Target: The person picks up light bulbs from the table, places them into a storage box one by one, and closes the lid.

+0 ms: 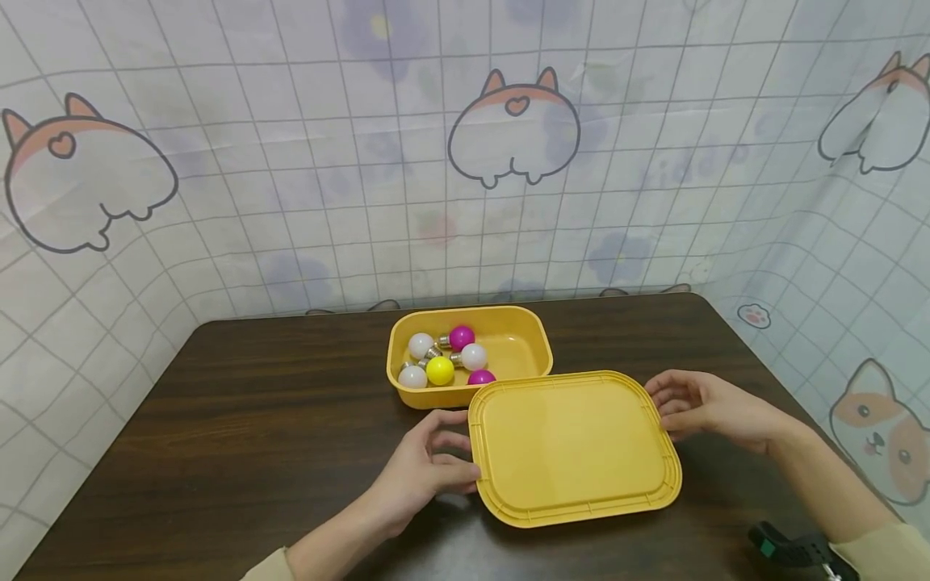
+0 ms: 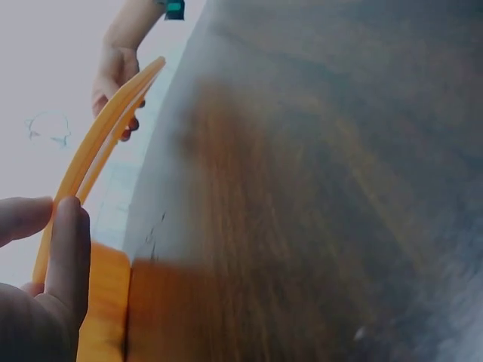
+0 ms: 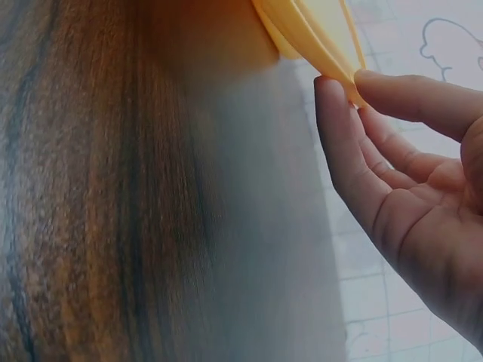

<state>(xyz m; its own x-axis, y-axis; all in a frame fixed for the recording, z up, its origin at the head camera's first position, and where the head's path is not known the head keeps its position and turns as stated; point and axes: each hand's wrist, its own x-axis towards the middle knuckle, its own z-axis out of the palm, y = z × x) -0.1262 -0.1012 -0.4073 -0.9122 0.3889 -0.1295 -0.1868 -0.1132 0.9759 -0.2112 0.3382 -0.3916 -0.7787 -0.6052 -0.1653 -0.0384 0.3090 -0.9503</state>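
A yellow rectangular lid (image 1: 574, 440) with rounded corners is held above the table, in front of a yellow box (image 1: 523, 347). My left hand (image 1: 429, 464) pinches its left edge between thumb and fingers; the left wrist view shows the lid (image 2: 94, 147) edge-on. At the opposite edge my right hand (image 1: 712, 407) pinches it with thumb and fingertips, also seen in the right wrist view beside the lid (image 3: 317, 38). Several light bulbs lie in the box's left part: white bulbs (image 1: 475, 357), a yellow bulb (image 1: 439, 371) and magenta bulbs (image 1: 462, 336). The lid hides part of the box's front wall.
The dark wooden table (image 1: 240, 452) reaches back to a wall cloth (image 1: 327, 161) with a grid and cartoon animals. A black strap device (image 1: 792, 549) is at the right wrist, near the lower right.
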